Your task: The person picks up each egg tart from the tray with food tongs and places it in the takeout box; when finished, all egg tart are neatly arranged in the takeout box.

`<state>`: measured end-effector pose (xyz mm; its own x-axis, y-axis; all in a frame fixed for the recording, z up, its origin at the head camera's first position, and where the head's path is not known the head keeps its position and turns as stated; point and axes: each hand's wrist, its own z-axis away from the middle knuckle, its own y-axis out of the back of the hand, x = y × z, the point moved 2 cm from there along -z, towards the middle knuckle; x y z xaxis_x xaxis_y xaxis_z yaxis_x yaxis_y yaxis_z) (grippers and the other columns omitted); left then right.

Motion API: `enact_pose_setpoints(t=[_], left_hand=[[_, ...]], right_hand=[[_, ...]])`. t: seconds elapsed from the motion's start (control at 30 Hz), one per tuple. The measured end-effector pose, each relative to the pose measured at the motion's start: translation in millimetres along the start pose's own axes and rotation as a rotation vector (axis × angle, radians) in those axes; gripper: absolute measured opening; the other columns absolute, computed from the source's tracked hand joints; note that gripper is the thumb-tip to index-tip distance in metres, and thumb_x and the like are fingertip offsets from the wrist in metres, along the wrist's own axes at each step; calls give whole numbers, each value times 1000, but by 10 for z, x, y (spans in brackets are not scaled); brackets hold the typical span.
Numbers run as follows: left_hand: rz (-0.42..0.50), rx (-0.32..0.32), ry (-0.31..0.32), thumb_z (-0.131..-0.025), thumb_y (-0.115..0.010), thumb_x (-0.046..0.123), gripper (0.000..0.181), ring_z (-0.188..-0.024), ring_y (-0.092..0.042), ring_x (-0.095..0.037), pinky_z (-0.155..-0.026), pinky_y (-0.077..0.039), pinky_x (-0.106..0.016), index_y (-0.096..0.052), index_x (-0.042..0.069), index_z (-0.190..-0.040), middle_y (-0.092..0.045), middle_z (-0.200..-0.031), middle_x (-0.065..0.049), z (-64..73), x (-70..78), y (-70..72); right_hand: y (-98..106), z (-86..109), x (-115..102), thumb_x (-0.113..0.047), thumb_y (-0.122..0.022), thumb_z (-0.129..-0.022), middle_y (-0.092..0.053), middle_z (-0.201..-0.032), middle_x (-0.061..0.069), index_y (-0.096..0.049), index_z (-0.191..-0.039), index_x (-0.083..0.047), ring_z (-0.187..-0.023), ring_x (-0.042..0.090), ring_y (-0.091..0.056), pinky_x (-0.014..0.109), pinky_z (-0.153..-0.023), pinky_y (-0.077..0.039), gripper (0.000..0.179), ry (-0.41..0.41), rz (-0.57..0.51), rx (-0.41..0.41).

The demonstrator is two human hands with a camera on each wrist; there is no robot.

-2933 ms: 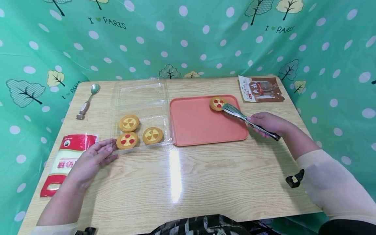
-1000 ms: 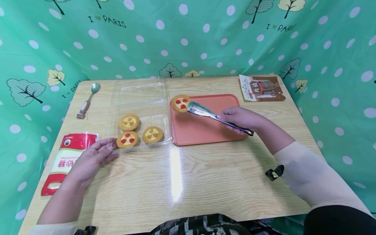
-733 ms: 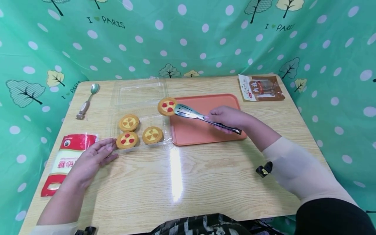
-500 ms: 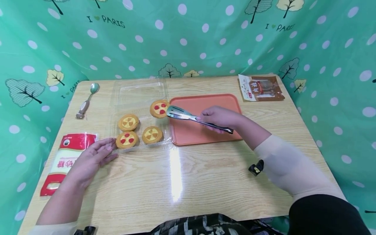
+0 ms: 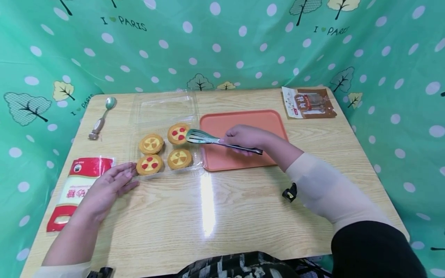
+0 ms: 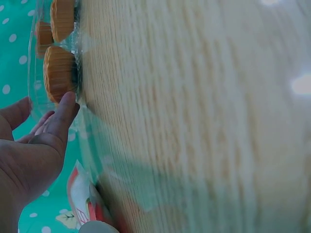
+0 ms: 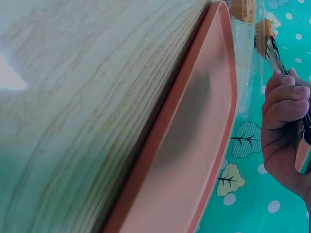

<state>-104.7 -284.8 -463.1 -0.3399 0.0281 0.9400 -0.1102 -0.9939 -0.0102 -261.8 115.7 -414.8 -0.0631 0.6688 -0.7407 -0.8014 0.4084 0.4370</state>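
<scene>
In the head view my right hand (image 5: 243, 138) grips slotted metal tongs (image 5: 201, 136), their tips at the right edge of a tart with red dots (image 5: 177, 133). This tart is over the back right part of a clear plastic container (image 5: 199, 159). Two tarts with a wedge pattern (image 5: 151, 144) and another red-dotted tart (image 5: 149, 165) sit in the same container. With fingers extended, my left hand (image 5: 112, 188) touches the container's front left corner. The left wrist view shows its fingertips (image 6: 68, 99) right at the wall beside the nearest tart (image 6: 59, 74).
A pink tray (image 5: 243, 116) lies right of the container, under my right hand. The container's clear lid (image 5: 165, 106) is folded back. A brown packet (image 5: 309, 103) is at the back right, a spoon (image 5: 101, 121) at the back left. A red and white bag (image 5: 74, 189) lies beside my left forearm.
My right hand has carried the red-dotted tart in the tongs leftward, from the tray's back edge to above the container's back right part. The left hand has stayed in place.
</scene>
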Motion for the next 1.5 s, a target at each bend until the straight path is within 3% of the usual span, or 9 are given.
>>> enact_pose_setpoints(t=[0.47, 0.63, 0.83, 1.13, 1.5], left_hand=[[-10, 3, 11, -100, -57, 26, 66, -115, -58, 8, -92, -55, -22, -26, 1, -153, -25, -160, -18, -18, 6, 9], [3, 9, 9, -100, -58, 25, 66, -114, -59, 7, -92, -55, -23, -26, 1, -152, -28, -159, -17, -18, 3, 16], [1, 8, 3, -100, -57, 24, 65, -114, -59, 7, -92, -55, -23, -26, 0, -152, -31, -157, -16, -16, -2, 12], [-3, 10, 1, -100, -57, 24, 65, -114, -58, 8, -92, -55, -23, -25, 0, -152, -29, -158, -17, -14, 16, -2], [7, -1, -1, -101, -56, 24, 64, -115, -58, 7, -94, -54, -23, -27, 0, -152, -32, -155, -14, -10, -16, 6]], right_hand=[[52, -48, -317, -45, -46, -102, -59, -67, 9, -60, -103, 6, -44, 17, -52, 28, -42, -46, 53, -74, 162, -50], [77, -35, -441, -47, -45, -102, -57, -64, 5, -65, -103, -1, -46, 16, -51, 29, -45, -47, 50, -94, 235, -64], [118, 16, -535, -51, -45, -101, -58, -68, 6, -66, -94, -9, -48, 17, -51, 30, -46, -46, 48, -91, 245, -78], [194, 117, -491, -56, -42, -100, -58, -69, 5, -65, -90, -12, -49, 17, -51, 31, -46, -47, 51, -88, 284, -65], [154, 277, -221, -62, -49, -95, -55, -65, 5, -60, -91, -2, -50, 19, -50, 33, -45, -46, 61, -20, 114, -18]])
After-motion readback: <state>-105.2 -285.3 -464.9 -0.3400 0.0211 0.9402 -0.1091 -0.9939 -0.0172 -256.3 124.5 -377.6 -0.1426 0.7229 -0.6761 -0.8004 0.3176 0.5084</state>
